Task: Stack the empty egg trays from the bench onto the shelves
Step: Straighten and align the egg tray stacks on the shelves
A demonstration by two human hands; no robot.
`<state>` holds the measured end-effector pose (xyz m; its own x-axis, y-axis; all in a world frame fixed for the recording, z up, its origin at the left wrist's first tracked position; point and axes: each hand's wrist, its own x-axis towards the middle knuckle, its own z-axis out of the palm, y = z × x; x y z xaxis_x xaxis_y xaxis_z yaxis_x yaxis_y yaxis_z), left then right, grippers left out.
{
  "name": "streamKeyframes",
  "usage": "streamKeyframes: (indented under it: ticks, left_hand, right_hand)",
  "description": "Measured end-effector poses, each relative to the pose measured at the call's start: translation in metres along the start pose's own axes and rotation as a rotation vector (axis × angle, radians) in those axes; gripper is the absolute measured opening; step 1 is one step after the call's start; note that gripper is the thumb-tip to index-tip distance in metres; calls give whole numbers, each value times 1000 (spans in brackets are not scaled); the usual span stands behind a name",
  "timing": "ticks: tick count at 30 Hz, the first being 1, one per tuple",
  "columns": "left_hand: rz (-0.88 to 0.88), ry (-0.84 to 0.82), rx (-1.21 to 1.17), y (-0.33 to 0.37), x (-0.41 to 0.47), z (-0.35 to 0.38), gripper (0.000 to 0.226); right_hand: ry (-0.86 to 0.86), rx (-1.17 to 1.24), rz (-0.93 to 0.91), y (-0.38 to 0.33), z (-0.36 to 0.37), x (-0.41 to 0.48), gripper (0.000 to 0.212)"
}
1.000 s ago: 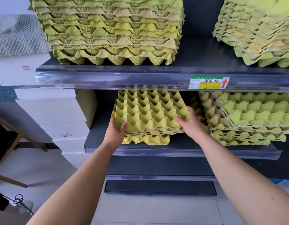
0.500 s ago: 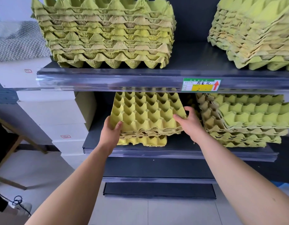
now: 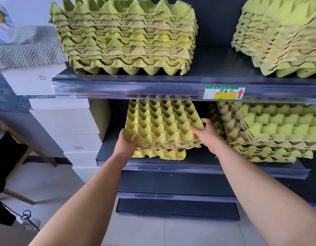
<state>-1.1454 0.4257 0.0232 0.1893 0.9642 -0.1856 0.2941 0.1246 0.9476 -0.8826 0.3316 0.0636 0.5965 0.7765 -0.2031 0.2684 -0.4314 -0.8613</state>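
A small stack of yellow-green egg trays lies on the lower shelf, its front higher than its back, resting on one more tray. My left hand grips the stack's front left corner, thumb on top. My right hand holds the right edge, thumb over the rim. Another pile of trays sits to the right on the same shelf. The upper shelf carries a tall tray stack on the left and a second tall tray stack on the right.
White boxes are piled left of the shelving, with a grey knitted cloth on top. A price label sticks to the upper shelf's edge. A wooden frame and a cable lie at the far left on the tiled floor.
The view has tilted up slightly. Both hands keep their hold on the tray stack, which has slid a little further back onto the lower shelf.
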Motion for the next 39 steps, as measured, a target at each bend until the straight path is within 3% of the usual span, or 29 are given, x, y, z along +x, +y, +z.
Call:
streamKeyframes:
  ticks: [2,5,6,9,13,17,21,24,27,31,34,37,39]
  left_hand:
    - [-1,49,-71,4,-2,-2,61]
    - [-15,123,-297,13,-6,-3,76]
    - [-29,149,-340,16,-6,-1,82]
    - [-100,250,-345,28,-12,14,88]
    - [-215,210,-390,39,-30,43,106]
    - [-227,90,-383,48,-49,75,73]
    - [-394,-41,-495,43,-54,82,62]
    - [-431,-28,-547,39,-57,80,65]
    - [-363,28,-556,38,-54,72,92]
    - [-223,56,-469,43,-48,54,82]
    - [-202,14,-443,48,-44,44,77]
    - [-279,-23,-517,44,-44,41,63]
    - [-341,-85,-560,40,-52,43,73]
  right_hand:
    - [13,68,15,-2,-2,-1,76]
    - [-16,337,106,-1,-8,-5,108]
    - [-41,406,118,0,-9,-7,101]
    - [-116,468,36,0,-11,-23,43]
    - [-98,473,-40,5,-3,-35,52]
    - [-18,337,-46,6,22,-48,57]
    - [-69,324,-21,11,28,-56,77]
    - [-109,353,-48,16,30,-62,71]
    - [-170,362,-45,14,25,-64,72]
    - [-156,491,-48,9,10,-60,34]
    - [-118,592,31,7,1,-46,54]
    - [-169,543,71,9,3,-37,64]
    - [-186,504,66,9,9,-38,71]
